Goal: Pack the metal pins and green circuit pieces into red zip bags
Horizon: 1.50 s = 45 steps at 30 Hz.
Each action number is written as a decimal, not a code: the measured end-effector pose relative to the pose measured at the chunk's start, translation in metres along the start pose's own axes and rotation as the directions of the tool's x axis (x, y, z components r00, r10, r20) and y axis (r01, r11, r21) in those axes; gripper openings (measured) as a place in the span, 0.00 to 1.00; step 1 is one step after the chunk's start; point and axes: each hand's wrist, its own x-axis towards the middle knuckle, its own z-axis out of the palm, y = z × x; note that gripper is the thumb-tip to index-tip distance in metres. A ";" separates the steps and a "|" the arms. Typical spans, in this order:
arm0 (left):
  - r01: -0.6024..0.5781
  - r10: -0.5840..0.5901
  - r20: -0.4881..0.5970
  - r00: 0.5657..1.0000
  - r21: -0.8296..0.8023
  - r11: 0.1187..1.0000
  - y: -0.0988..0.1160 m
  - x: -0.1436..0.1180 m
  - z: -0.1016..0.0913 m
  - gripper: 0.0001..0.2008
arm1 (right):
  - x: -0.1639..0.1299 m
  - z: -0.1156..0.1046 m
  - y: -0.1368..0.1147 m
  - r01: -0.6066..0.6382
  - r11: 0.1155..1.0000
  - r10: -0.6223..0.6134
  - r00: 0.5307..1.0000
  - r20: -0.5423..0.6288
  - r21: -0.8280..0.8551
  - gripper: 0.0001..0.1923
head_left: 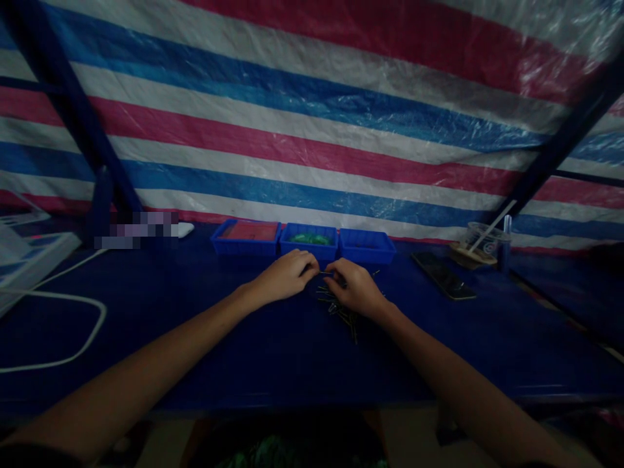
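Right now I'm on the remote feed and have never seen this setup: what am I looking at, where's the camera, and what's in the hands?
There is no machine here, just a person's two bare hands. The one picture comes from a camera on the person's head, looking forward and down, so both forearms reach in from the bottom. The left hand and right hand meet over a small pile of dark pins on a blue table. The fingers pinch together there, but it is too dark to tell what they hold. Behind the hands stand three blue bins: the left bin with red contents, the middle bin with green ones, and the right bin. To the right lie a phone and a cup with a straw; a white cable runs at left. A striped tarp hangs behind.
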 end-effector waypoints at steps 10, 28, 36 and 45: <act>0.017 -0.030 -0.177 0.984 -0.073 0.997 0.017 -0.017 0.003 0.07 | 0.000 -0.008 -0.008 0.059 0.997 -0.060 0.998 -0.026 -0.042 0.07; 0.062 -0.065 -0.168 0.984 -0.023 0.998 0.019 -0.018 0.005 0.09 | -0.001 -0.009 -0.006 0.056 0.997 -0.051 0.994 -0.100 0.046 0.05; 0.052 -0.075 -0.172 0.982 -0.131 0.990 0.020 -0.017 0.004 0.08 | 0.000 -0.009 -0.007 0.058 0.997 -0.053 0.995 -0.087 0.050 0.08; 0.079 -0.109 -0.149 0.983 -0.190 0.978 0.020 -0.015 0.004 0.09 | -0.002 -0.010 -0.007 0.111 0.993 -0.107 0.989 -0.100 0.037 0.04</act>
